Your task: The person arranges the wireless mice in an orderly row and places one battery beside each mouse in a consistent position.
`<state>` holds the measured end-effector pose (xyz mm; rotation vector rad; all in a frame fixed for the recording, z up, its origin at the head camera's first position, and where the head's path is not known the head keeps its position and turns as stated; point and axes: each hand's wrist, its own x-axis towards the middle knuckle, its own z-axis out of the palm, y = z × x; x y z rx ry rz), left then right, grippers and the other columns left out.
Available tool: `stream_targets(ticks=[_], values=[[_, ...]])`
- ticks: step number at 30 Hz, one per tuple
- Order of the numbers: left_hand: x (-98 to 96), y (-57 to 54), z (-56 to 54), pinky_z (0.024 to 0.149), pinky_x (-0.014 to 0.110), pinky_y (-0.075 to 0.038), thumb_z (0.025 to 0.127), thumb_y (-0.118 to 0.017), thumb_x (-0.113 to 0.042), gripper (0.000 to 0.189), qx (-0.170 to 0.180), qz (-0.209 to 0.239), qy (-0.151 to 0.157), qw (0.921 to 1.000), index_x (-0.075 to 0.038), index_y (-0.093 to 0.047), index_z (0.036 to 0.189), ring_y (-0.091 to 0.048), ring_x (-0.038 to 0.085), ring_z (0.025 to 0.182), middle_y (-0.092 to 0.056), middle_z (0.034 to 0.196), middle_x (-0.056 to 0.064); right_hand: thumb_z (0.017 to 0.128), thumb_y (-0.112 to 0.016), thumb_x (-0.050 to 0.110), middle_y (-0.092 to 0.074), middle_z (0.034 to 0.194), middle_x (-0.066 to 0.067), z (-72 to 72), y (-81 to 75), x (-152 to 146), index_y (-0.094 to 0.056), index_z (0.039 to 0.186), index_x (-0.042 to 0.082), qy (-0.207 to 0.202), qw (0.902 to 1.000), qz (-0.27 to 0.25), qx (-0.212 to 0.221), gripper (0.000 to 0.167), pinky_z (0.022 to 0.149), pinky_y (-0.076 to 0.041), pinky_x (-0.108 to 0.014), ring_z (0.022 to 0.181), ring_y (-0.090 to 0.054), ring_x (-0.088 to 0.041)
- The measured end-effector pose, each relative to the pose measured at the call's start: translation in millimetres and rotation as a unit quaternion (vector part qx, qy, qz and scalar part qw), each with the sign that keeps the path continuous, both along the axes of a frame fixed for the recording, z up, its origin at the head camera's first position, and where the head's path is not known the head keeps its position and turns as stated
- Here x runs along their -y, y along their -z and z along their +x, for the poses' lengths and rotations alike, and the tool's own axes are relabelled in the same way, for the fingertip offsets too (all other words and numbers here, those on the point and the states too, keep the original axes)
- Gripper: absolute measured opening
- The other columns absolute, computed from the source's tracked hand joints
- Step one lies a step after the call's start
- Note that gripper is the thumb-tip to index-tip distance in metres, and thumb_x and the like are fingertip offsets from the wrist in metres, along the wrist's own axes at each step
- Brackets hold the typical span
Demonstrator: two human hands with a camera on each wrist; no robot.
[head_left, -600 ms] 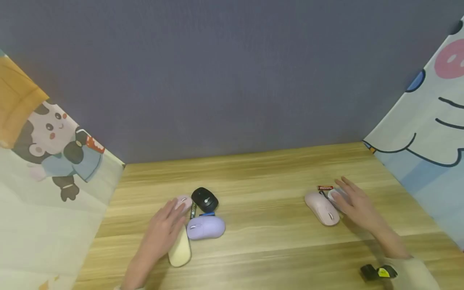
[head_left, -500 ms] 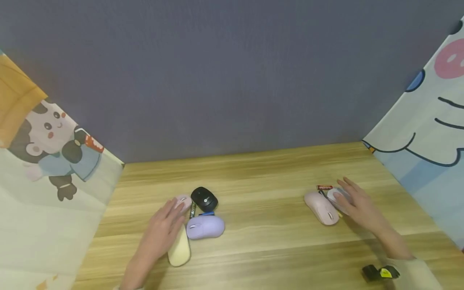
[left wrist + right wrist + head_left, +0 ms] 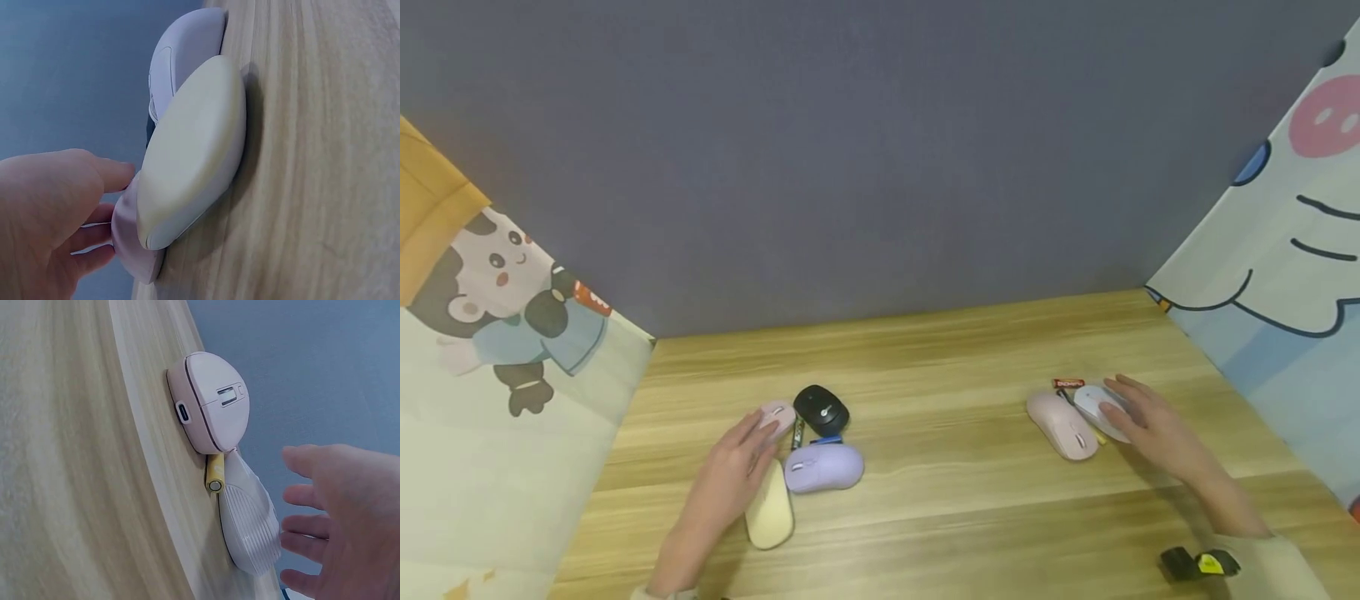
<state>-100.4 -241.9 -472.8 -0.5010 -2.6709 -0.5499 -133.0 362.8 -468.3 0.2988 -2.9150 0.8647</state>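
Note:
My left hand (image 3: 718,479) holds a small pink computer mouse (image 3: 783,413) between thumb and fingertips, at the left of the table. Next to it lie a cream-yellow mouse (image 3: 771,515), a lilac mouse (image 3: 827,468) and a black mouse (image 3: 822,409). At the right, my right hand (image 3: 1168,442) hovers by a white mouse (image 3: 1091,402), fingers spread. In the right wrist view a narrow gap separates most of its fingers from the ribbed side of this mouse. A larger pale pink mouse (image 3: 220,403) stands close on its left, with a yellow battery (image 3: 215,475) between them.
A dark battery (image 3: 798,434) and a blue battery (image 3: 827,440) lie among the left mice. Behind the right pair is a red battery (image 3: 1068,383). A grey panel (image 3: 880,167) rises behind the wooden table (image 3: 940,533); printed cloths flank both sides.
My right hand has drawn slightly back to the right, uncovering more of the white mouse. My left hand stays at the small pink mouse. The head view has shifted a little.

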Motion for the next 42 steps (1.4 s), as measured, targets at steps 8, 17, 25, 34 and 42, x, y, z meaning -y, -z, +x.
stream_targets(ticks=[8,17,25,34,42], values=[[-0.6,-5.0,-4.8,0.101,0.062,-0.052,0.089,-0.079,-0.005,0.039,0.035,-0.005,-0.011,0.9993,-0.001,-0.07,0.126,-0.062,0.05,0.121,-0.06,0.138,0.03,0.106,-0.058,0.027,-0.038,0.145,-0.047,1.4,4.7,-3,-0.048,0.141,-0.013,0.002,0.9999,0.013,0.009,0.053,0.099,-0.033,-0.082,0.128,-0.038,-0.068],[2.5,-13.3,-13.0,0.091,0.055,-0.059,0.085,-0.081,0.0,0.028,0.026,0.007,-0.017,0.9995,-0.003,-0.077,0.113,-0.07,0.045,0.109,-0.07,0.125,0.025,0.106,-0.06,0.035,-0.037,0.147,-0.045,0.9,5.4,-1,-0.044,0.145,-0.013,0.009,0.9987,0.02,0.046,0.064,0.104,-0.033,-0.08,0.132,-0.035,-0.066],[4.6,-13.1,-14.2,0.09,0.058,-0.059,0.088,-0.08,-0.007,0.03,0.051,0.002,-0.043,0.9978,-0.005,-0.076,0.117,-0.071,0.044,0.107,-0.071,0.125,0.021,0.104,-0.062,0.032,-0.039,0.144,-0.046,-1.6,9.7,-5,-0.045,0.144,-0.013,0.005,0.9991,0.02,0.038,0.063,0.1,-0.034,-0.081,0.129,-0.037,-0.067],[5.9,-10.4,-14.2,0.09,0.059,-0.059,0.088,-0.081,-0.01,0.032,0.052,0.005,-0.05,0.9974,-0.006,-0.076,0.119,-0.071,0.043,0.108,-0.07,0.126,0.02,0.103,-0.063,0.036,-0.037,0.145,-0.046,-4.2,7.9,-4,-0.045,0.144,-0.013,0.014,0.9975,0.039,0.057,0.066,0.1,-0.035,-0.081,0.129,-0.037,-0.067],[6.6,-14.5,-15.5,0.09,0.059,-0.059,0.089,-0.08,-0.009,0.031,0.057,0.011,-0.049,0.9971,-0.005,-0.076,0.119,-0.071,0.044,0.107,-0.071,0.126,0.021,0.097,-0.073,0.035,-0.035,0.146,-0.046,-7.6,8.6,-1,-0.047,0.142,-0.014,0.011,0.9988,0.034,0.033,0.07,0.097,-0.035,-0.083,0.127,-0.037,-0.069]])
